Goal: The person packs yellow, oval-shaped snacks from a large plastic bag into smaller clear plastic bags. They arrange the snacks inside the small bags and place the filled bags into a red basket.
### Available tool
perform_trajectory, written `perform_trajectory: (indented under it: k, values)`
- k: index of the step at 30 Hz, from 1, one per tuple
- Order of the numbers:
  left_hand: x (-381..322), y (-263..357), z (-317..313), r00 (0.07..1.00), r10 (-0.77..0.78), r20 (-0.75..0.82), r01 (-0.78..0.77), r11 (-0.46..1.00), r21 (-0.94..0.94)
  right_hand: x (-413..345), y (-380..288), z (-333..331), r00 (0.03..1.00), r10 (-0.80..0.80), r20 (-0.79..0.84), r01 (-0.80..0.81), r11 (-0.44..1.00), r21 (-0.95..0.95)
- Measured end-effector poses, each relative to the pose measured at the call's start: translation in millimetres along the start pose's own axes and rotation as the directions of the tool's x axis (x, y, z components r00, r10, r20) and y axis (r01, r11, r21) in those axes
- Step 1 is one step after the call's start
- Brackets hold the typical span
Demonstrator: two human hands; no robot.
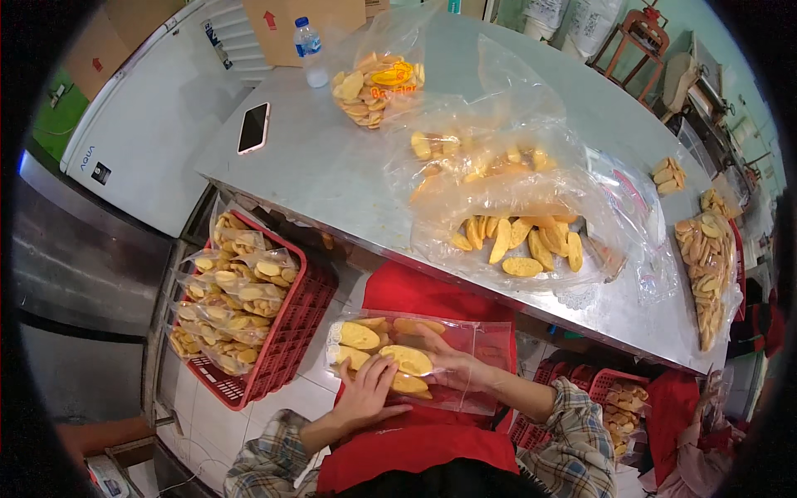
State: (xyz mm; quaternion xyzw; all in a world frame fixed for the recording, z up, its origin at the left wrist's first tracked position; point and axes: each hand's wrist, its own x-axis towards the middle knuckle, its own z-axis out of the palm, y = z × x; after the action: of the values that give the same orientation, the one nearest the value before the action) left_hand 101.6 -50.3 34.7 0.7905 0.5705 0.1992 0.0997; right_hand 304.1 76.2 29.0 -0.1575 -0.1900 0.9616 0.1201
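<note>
A clear plastic bag (482, 336) of flat, oblong yellow bread slices (406, 361) lies across my lap, over a red apron (411, 442). The fingers of my left hand (370, 386) rest on the near side of the bag, over the slices. Around its right part is my right hand (457, 367), fingers reaching to the slices; whether they are inside or outside the film is unclear. Just beyond, on the metal table (311, 168), a large clear bag (498, 180) lies with its mouth towards me. Loose yellow slices (523, 266) show at that mouth.
A red plastic crate (280, 342) of filled bags stands on the floor at left. The table also bears a phone (254, 127), a water bottle (308, 53), an upright filled bag (377, 90) and another filled bag (707, 267). At lower right another person's sleeve (691, 445) shows near more crates.
</note>
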Motion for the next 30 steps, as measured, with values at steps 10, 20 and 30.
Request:
perform_trajectory:
  k: [10, 20, 30]
  values:
    - [51, 8, -44, 0.932, 0.003, 0.364, 0.004, 1.0, -0.017, 2, 15, -17, 0.999, -0.009, 0.034, 0.012, 0.995, -0.095]
    - [54, -5, -37, 0.957, -0.209, 0.202, 0.236, 0.965, -0.118, -69, -134, -17, 0.859, -0.396, -0.325, -0.029, 0.596, -0.802]
    - [44, -10, -37, 0.954, -0.265, 0.142, 0.288, 0.941, -0.179, -85, -163, -20, 0.78, -0.616, -0.112, -0.3, -0.211, -0.93]
